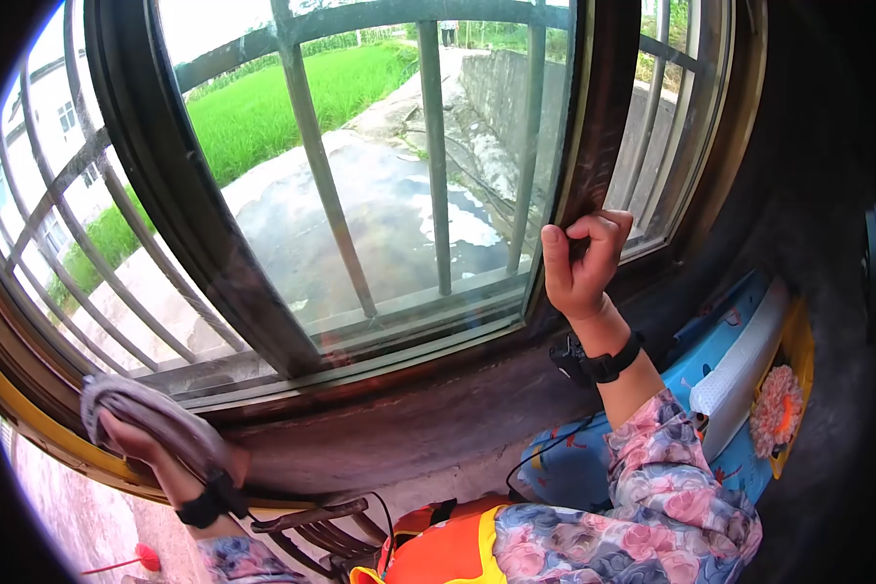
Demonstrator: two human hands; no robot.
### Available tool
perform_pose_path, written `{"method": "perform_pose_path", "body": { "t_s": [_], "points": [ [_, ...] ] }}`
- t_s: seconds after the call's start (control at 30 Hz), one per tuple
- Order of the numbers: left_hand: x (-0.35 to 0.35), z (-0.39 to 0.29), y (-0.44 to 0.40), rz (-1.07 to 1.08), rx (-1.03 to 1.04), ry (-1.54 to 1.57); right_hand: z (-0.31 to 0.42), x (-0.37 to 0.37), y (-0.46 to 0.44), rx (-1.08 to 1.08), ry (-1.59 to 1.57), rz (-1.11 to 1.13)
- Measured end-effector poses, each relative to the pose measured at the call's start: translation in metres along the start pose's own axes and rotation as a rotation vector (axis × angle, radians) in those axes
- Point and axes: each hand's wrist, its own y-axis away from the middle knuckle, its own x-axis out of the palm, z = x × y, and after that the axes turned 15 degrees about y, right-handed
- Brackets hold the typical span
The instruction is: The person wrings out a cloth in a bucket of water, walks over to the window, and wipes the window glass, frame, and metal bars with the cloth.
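My left hand is at the lower left corner of the window, wrapped in a folded grey cloth that lies against the frame's bottom edge. At the dark upright window sash, my right hand has its fingers curled against the edge and its thumb pointing up. The glass pane sits between my two hands. Dark straps circle both wrists, and a small black device is on the right one.
Metal bars stand outside the glass. Below the sill are a wooden chair back and, at right, a blue patterned item and a pink fluffy flower-like piece. A red object shows at lower left.
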Motion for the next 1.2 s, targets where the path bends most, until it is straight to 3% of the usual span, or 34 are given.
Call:
{"method": "perform_pose_path", "body": {
  "t_s": [0.03,0.1,0.13,0.2,0.3,0.33,0.4,0.6,0.77,0.87,0.93,1.0,1.03,1.1,1.2],
  "points": [
    [0.024,-0.010,-0.011,-0.014,0.015,0.084,-0.001,0.000,0.000,-0.008,-0.002,0.001],
    [0.047,-0.027,-0.040,0.041,0.109,-0.246,-0.001,-0.001,-0.001,-0.005,-0.006,0.002],
    [0.065,-0.038,-0.045,0.046,0.108,-0.242,-0.001,-0.001,-0.001,0.005,-0.009,0.005],
    [0.104,-0.056,-0.039,0.030,0.066,0.043,-0.001,-0.001,-0.001,0.020,-0.002,-0.002],
    [0.144,-0.075,0.008,-0.015,-0.021,0.172,0.000,-0.001,-0.002,0.035,-0.013,-0.012],
    [0.163,-0.085,0.033,0.156,0.321,0.031,0.000,-0.001,-0.002,0.035,-0.006,-0.014],
    [0.173,-0.089,0.069,0.402,0.549,-0.177,-0.001,0.000,0.000,0.037,-0.009,-0.014],
    [0.213,-0.100,0.192,0.967,0.833,-0.310,0.000,0.000,0.000,0.037,-0.007,-0.021],
    [0.220,-0.097,0.243,1.290,0.856,-0.230,-0.004,-0.001,0.002,0.015,0.009,-0.010],
    [0.204,-0.089,0.213,1.218,0.577,-0.095,-0.004,-0.001,0.002,0.019,-0.020,-0.012],
    [0.182,-0.071,0.168,1.032,0.057,0.230,-0.004,-0.003,0.000,0.026,-0.025,0.004],
    [0.160,-0.060,0.108,0.769,-0.649,1.335,-0.004,-0.002,0.002,0.034,-0.030,-0.007],
    [0.149,-0.058,0.076,0.706,-0.826,1.661,-0.004,-0.002,0.002,0.036,-0.039,-0.015],
    [0.135,-0.053,0.026,0.724,-0.959,1.943,-0.004,-0.002,0.002,0.037,-0.039,-0.006],
    [0.124,-0.053,-0.018,0.626,-0.910,1.980,-0.004,-0.001,0.003,0.042,-0.037,0.001]
  ]
}}
